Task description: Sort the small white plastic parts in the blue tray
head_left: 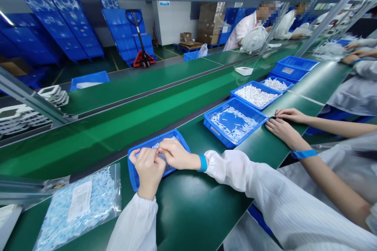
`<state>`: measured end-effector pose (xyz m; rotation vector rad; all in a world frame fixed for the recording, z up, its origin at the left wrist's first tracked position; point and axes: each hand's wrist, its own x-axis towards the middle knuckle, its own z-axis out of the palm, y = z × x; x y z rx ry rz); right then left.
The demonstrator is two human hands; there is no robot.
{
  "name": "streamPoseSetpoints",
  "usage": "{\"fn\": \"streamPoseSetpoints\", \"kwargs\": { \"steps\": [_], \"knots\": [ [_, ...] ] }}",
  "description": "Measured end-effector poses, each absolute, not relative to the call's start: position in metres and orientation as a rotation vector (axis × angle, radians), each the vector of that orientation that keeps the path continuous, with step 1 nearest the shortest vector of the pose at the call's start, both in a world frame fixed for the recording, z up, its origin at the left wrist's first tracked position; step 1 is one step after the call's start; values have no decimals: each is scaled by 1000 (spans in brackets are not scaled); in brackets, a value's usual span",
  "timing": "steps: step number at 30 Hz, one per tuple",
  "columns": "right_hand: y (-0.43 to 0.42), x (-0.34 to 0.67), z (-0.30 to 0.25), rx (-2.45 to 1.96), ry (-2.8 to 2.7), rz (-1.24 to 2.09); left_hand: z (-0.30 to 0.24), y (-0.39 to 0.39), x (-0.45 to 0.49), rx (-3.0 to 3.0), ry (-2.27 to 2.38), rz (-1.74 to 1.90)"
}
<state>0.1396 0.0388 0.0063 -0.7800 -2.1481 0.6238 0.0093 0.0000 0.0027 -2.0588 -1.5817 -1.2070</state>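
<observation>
My left hand (149, 170) and my right hand (176, 154) meet over a small blue bin (138, 182) on the green table. Both hands have their fingers curled and pinched together at a small pale piece between them, too small to name. The bin holds small white parts, mostly hidden under my hands. I wear white sleeves and a blue wristband (202, 162) on the right wrist.
A clear bag of small white-blue packets (78, 206) lies left of the bin. To the right stand blue trays of white parts (234, 122) (255, 95). A co-worker's hands (284, 125) rest beside them. A green conveyor belt (123, 115) runs behind.
</observation>
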Motion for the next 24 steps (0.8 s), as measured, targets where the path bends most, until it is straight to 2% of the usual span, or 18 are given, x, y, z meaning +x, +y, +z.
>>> {"fn": "streamPoseSetpoints", "kwargs": {
  "steps": [8,14,17,20,24],
  "knots": [
    [42,140,12,-847,-1921,941,6,3,7,-2127,-1640,-1108],
    [41,141,12,-881,-1988,827,6,2,5,-2145,-1644,-1109],
    [44,146,21,-869,-2091,604,6,2,5,-2032,-1690,-1165],
    [50,164,49,-808,-2171,177,5,3,4,-1929,-1752,-1212],
    [55,215,104,-980,-1861,-288,2,5,3,-1968,-1832,-1180]
  ]
}}
